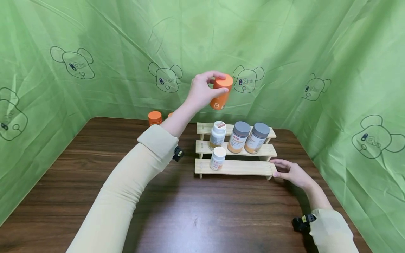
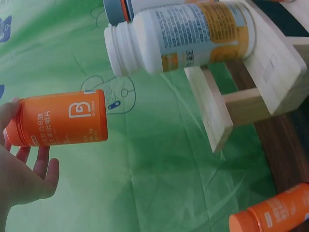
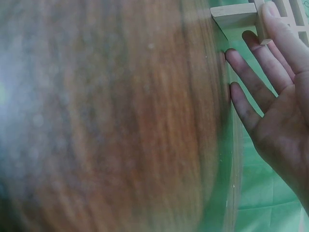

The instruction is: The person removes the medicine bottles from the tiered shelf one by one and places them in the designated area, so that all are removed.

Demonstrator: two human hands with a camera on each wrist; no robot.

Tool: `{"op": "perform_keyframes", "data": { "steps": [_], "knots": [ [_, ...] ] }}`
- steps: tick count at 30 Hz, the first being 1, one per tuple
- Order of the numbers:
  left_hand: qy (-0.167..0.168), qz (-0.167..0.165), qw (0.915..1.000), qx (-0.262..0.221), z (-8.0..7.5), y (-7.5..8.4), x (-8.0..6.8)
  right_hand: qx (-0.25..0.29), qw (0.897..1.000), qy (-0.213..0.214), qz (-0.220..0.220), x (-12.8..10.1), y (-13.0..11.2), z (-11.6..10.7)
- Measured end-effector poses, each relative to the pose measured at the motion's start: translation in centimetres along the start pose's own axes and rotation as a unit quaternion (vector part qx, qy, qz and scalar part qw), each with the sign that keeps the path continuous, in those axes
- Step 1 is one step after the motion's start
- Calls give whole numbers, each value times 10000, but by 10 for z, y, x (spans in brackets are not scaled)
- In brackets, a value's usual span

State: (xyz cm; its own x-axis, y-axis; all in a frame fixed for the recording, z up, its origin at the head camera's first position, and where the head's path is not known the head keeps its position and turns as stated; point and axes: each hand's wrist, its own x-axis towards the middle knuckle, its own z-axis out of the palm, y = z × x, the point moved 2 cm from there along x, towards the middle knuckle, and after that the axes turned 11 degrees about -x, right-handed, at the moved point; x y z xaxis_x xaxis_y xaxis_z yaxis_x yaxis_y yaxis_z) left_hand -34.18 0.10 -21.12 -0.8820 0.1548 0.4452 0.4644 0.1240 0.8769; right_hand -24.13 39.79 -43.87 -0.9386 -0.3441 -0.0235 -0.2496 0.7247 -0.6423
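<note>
My left hand holds an orange pill bottle by its cap, in the air above the back left of a three-step wooden display rack. In the left wrist view, white lettering shows on the bottle. The right hand pinches the right end of the lowest step, thumb in front and a finger behind. In the right wrist view, the other fingers are spread. On the middle step stand a white bottle and two grey-capped bottles. A small white bottle stands at the lowest step's left.
Left of the rack, an orange-capped bottle stands near the back edge of the dark wooden table. Another orange cap is partly hidden behind my left forearm. Green cloth hangs behind and at both sides.
</note>
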Motion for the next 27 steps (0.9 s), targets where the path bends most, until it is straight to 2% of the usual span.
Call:
{"op": "perform_keyframes", "data": {
  "steps": [13,27],
  "knots": [
    [128,-256,9995,-97,-42,-9,-18,94,9999,-40,5,2,-5,2],
    [267,206,9989,339,-90,-23,-43,-43,10000,-19,46,3,-2,0]
  ]
}}
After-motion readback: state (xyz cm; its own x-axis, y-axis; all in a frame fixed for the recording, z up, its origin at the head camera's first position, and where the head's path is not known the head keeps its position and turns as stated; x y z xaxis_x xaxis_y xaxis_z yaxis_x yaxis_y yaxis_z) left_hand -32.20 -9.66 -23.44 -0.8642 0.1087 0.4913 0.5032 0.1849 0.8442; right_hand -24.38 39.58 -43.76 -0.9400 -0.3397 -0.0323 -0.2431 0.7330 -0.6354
